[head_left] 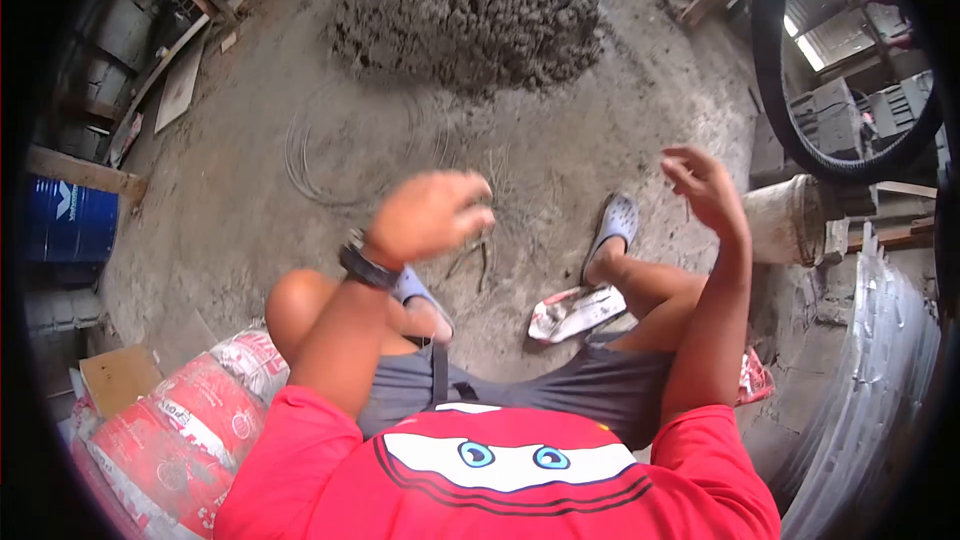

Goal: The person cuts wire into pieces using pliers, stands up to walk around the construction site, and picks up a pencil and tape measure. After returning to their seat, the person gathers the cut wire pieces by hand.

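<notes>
My left hand (432,215) is raised over the floor at the centre, somewhat blurred, its fingers apart and pointing right, with nothing in it. A dark band (367,260) circles that wrist. Off to the right, my right hand (703,188) hangs in the air above the right knee, fingers bent but apart, holding nothing. Loops of thin wire (305,165) lie on the concrete floor (250,120) beyond my left hand. Between the two hands, lower down, is a foot in a grey-blue clog (617,218).
A mound of wet grey mix (470,15) sits ahead. Red and white sacks (185,420) are stacked at the lower left, below a blue drum (70,220). At the right are a dirty white bucket (785,222), a black tyre (775,60) and corrugated sheets (868,370).
</notes>
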`<state>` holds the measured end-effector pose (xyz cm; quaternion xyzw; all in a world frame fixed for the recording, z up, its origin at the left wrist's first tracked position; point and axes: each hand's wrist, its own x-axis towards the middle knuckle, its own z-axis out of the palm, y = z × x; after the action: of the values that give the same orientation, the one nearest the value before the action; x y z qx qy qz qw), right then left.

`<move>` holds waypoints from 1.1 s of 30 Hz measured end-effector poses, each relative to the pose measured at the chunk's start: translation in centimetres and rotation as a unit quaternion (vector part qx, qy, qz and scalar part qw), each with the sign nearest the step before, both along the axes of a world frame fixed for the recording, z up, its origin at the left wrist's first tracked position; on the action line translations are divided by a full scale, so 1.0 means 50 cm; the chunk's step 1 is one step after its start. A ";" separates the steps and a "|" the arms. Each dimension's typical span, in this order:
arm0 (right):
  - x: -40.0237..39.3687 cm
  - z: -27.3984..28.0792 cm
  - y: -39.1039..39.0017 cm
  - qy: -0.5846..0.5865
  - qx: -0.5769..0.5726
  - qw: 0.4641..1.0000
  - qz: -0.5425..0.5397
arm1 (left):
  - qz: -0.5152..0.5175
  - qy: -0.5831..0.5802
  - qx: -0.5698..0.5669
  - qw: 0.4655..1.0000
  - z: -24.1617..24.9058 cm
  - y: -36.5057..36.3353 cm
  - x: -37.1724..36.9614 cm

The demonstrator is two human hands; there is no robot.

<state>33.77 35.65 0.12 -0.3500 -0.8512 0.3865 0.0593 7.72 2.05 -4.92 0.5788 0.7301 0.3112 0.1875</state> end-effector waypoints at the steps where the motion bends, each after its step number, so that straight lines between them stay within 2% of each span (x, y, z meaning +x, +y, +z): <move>1: 0.002 0.002 -0.006 0.004 0.000 1.000 0.002 | 0.048 0.003 -0.006 0.999 0.022 -0.010 -0.022; 4: -0.001 0.007 -0.018 0.020 0.015 1.000 0.015 | 0.181 0.002 0.020 0.983 0.061 -0.051 -0.094; 5: -0.003 0.017 -0.025 -0.004 0.028 0.999 0.022 | 0.183 0.004 0.010 0.983 0.074 -0.070 -0.106; 7: -0.004 0.030 -0.044 0.011 0.016 0.999 0.034 | 0.274 -0.049 0.026 0.960 0.095 -0.105 -0.129; 8: -0.005 0.030 -0.055 0.026 0.012 0.999 0.044 | 0.281 -0.041 0.017 0.959 0.095 -0.121 -0.141; 10: 0.004 0.016 -0.052 0.043 -0.041 0.997 0.053 | 0.324 -0.051 0.081 0.941 0.099 -0.154 -0.174; 11: 0.003 0.019 -0.063 0.037 -0.071 0.996 0.025 | 0.332 -0.032 0.060 0.941 0.102 -0.164 -0.209; 12: 0.009 0.010 -0.056 0.016 -0.052 0.998 0.034 | 0.335 -0.021 0.047 0.941 0.101 -0.164 -0.249; 15: 0.015 0.004 -0.065 -0.009 -0.031 0.999 0.012 | 0.317 -0.058 -0.013 0.946 0.066 -0.114 -0.380; 16: 0.018 0.007 -0.067 -0.021 -0.038 0.999 0.010 | 0.329 -0.076 -0.039 0.940 0.028 -0.089 -0.424; 19: 0.020 0.013 -0.053 -0.051 -0.042 0.998 -0.014 | 0.241 0.064 -0.164 0.954 -0.220 -0.058 -0.585; 21: 0.030 -0.016 -0.044 -0.079 -0.005 0.996 -0.045 | 0.197 0.155 -0.296 0.922 -0.386 -0.046 -0.628; 22: 0.029 -0.018 -0.044 -0.080 -0.008 0.996 -0.045 | 0.190 0.174 -0.367 0.894 -0.460 -0.037 -0.639; 24: 0.019 -0.006 -0.037 -0.141 -0.067 0.987 -0.040 | 0.222 0.130 -0.402 0.879 -0.555 0.020 -0.637; 26: 0.022 -0.014 -0.039 -0.176 -0.008 0.984 -0.025 | 0.249 0.085 -0.440 0.859 -0.626 0.080 -0.637; 29: 0.032 -0.021 -0.041 -0.173 -0.044 0.983 -0.046 | 0.251 0.133 -0.418 0.863 -0.697 0.157 -0.677; 31: 0.012 -0.019 -0.027 -0.169 -0.072 0.981 -0.062 | 0.276 0.181 -0.437 0.837 -0.725 0.204 -0.730; 33: -0.012 -0.016 -0.005 -0.256 -0.110 0.960 -0.032 | 0.288 0.200 -0.428 0.833 -0.759 0.232 -0.786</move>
<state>33.18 35.39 -0.69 -0.4688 -0.7783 0.3736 -0.1867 -31.59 13.64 -42.88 0.2542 0.9455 -0.1146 0.1680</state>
